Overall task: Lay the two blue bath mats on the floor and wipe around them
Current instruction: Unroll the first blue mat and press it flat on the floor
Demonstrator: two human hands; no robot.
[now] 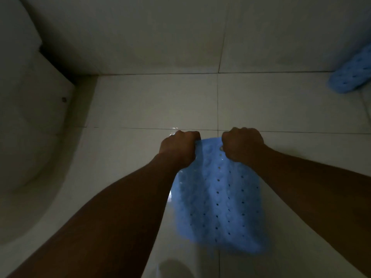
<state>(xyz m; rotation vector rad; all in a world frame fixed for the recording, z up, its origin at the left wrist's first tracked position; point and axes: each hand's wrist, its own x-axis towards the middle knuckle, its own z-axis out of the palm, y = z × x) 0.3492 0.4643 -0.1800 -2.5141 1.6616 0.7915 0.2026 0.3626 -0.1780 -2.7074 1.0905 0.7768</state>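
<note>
A blue perforated bath mat hangs or stretches down toward me over the white tiled floor, blurred along its lower edge. My left hand grips its top left corner in a fist. My right hand grips the top right corner the same way. The two fists sit close together, so the mat's top edge is bunched between them. A second blue mat lies at the far right against the wall, partly cut off by the frame edge.
A white toilet fills the left side, its base close to my left forearm. The tiled wall meets the floor just beyond my hands. A pale rounded shape shows at the bottom edge. Lighting is dim.
</note>
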